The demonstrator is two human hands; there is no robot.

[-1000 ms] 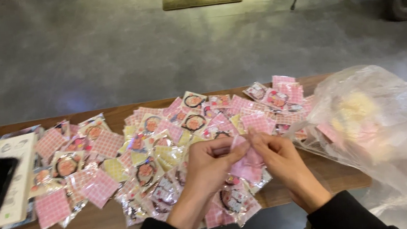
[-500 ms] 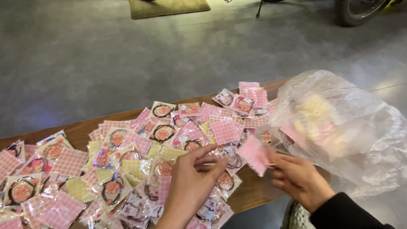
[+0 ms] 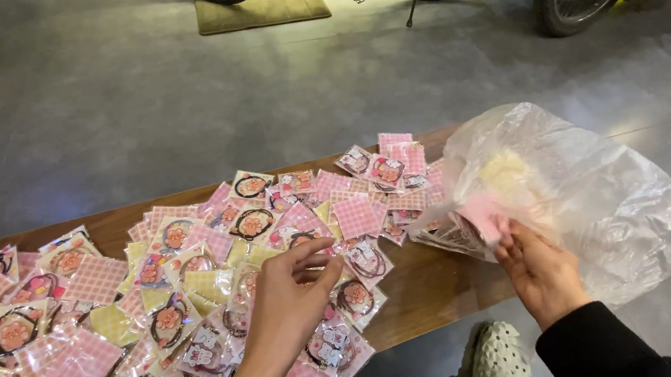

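My right hand [image 3: 542, 271] pinches a pink packet [image 3: 486, 217] at the clear bag [image 3: 590, 188] mouth — light, slippery, best held by its edge; left hand [image 3: 285, 304] hovers loosely open, empty.

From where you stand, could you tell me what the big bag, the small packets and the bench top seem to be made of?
Big bag: thin clear plastic film, crinkled and glossy. Small packets: clear shiny plastic sleeves, apparently over pink checked card. Bench top: brown wood or wood veneer, smooth, with visible grain.
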